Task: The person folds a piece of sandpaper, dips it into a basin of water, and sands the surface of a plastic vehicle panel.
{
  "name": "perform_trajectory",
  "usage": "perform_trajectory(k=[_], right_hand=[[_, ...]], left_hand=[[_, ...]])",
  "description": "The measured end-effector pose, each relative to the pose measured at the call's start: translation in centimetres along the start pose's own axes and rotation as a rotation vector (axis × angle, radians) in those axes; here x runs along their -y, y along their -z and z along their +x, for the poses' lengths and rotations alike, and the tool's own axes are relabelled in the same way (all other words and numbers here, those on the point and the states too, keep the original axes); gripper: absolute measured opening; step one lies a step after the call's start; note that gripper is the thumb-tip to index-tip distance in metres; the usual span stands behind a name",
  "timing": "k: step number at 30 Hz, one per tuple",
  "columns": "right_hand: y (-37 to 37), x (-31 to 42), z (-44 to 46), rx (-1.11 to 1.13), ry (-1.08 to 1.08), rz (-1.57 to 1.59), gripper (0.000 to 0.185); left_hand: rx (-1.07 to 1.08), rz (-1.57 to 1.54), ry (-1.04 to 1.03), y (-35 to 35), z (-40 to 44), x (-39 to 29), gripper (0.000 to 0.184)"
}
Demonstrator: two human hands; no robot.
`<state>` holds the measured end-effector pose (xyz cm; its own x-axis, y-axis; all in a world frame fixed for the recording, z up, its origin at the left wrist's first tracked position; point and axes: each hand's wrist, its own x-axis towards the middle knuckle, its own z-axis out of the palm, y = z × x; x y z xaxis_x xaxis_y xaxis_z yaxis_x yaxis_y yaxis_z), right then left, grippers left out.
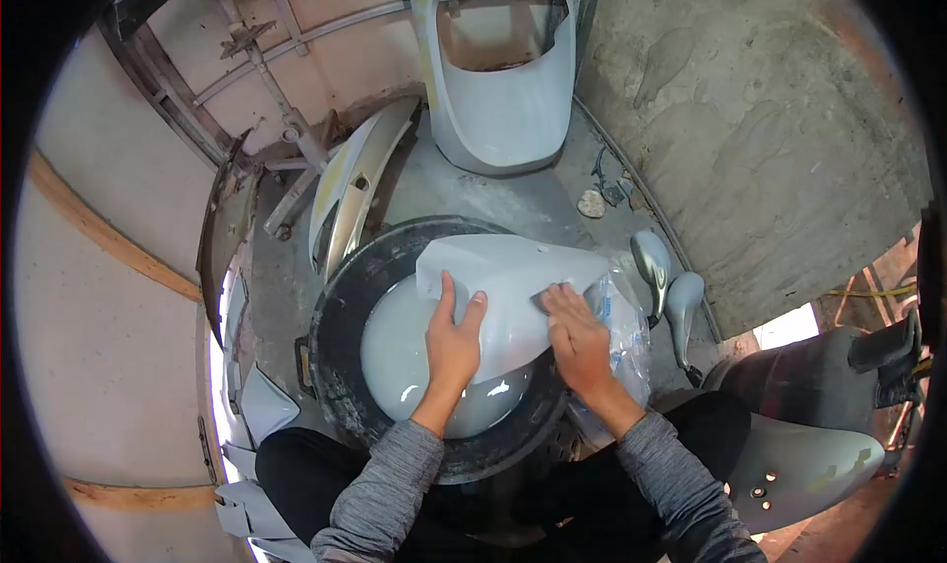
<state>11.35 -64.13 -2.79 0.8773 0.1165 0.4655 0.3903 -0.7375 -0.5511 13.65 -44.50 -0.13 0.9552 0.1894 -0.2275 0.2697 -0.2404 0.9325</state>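
A white, curved plastic body panel (503, 277), wide on the left and narrowing to the right, is held tilted over a round black tub (340, 336) of cloudy whitish water (390, 341). My left hand (455, 346) grips the panel's left part, thumb and a finger showing on its face and the other fingers hidden. My right hand (575, 336) lies on the panel's right part with its fingers together, pressing a small dark piece, seemingly sandpaper (542, 300), against the surface. Most of that piece is hidden under the fingers.
Two mirrors (683, 311) and a clear plastic bag (626, 341) lie right of the tub. A large white fairing (508, 119) stands behind, a long curved panel (345, 178) at back left. A grey tank (789, 380) and another painted panel (804, 464) are at right.
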Motion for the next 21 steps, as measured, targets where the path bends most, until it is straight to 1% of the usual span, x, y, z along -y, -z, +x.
perform_trajectory(k=[1,2,3,4,5,6,7,8,9,11,12,13,15,16,17,19,21], right_hand=[[-0.2,0.8,-0.4,-0.016,0.005,0.004,0.039],[-0.3,2.5,-1.5,0.017,0.136,0.0,0.039],[0.1,4.2,-2.3,0.061,0.269,-0.006,0.039],[2.1,6.6,-2.3,0.178,0.244,0.202,0.036],[1.7,5.5,-1.8,0.174,0.245,0.201,0.036],[1.0,3.3,-1.0,0.105,0.185,0.134,0.036],[0.3,1.1,-0.4,0.04,0.121,0.068,0.036],[-0.2,-0.8,0.4,0.003,0.004,0.043,0.036],[0.1,0.4,-0.2,0.006,0.004,0.044,0.036],[1.4,4.4,-1.6,0.125,0.333,0.038,0.036],[2.0,5.3,-2.3,0.226,0.322,0.207,0.035],[1.5,4.2,-1.8,0.224,0.323,0.205,0.035],[0.1,0.7,0.1,0.035,0.004,0.101,0.037],[0.0,-0.1,0.7,0.024,-0.013,0.029,0.037],[0.1,0.5,-0.3,0.02,-0.011,0.029,0.037],[1.5,4.4,-1.8,0.173,0.281,0.177,0.038],[1.5,3.3,-1.1,0.217,0.312,0.203,0.037]], left_hand=[[-0.034,-0.009,-0.095,-0.2,0.4,0.8,0.075],[-0.065,-0.015,-0.195,-0.2,1.0,1.3,0.075],[-0.069,-0.01,-0.206,0.0,1.1,1.2,0.075],[-0.049,-0.023,-0.169,0.0,1.1,1.2,0.075],[-0.024,-0.034,-0.132,-0.1,1.1,1.3,0.074],[-0.046,-0.019,-0.142,-0.3,0.8,1.2,0.075],[-0.042,-0.017,-0.137,-0.3,0.8,1.2,0.075],[-0.045,-0.032,-0.131,-0.3,0.8,1.2,0.075],[-0.052,-0.05,-0.131,-0.3,0.9,1.1,0.075],[-0.039,-0.055,-0.146,0.1,0.9,0.7,0.075],[-0.017,-0.051,-0.156,0.2,0.9,0.6,0.076],[-0.016,-0.052,-0.159,0.1,1.0,0.7,0.076],[-0.025,0.013,-0.113,-0.1,1.0,1.3,0.075],[-0.021,0.015,-0.105,-0.1,0.7,1.6,0.075],[-0.022,-0.004,-0.119,0.0,0.9,1.6,0.075],[-0.029,-0.045,-0.142,0.2,1.3,1.5,0.075],[-0.038,-0.001,-0.14,0.0,1.1,1.2,0.075]])
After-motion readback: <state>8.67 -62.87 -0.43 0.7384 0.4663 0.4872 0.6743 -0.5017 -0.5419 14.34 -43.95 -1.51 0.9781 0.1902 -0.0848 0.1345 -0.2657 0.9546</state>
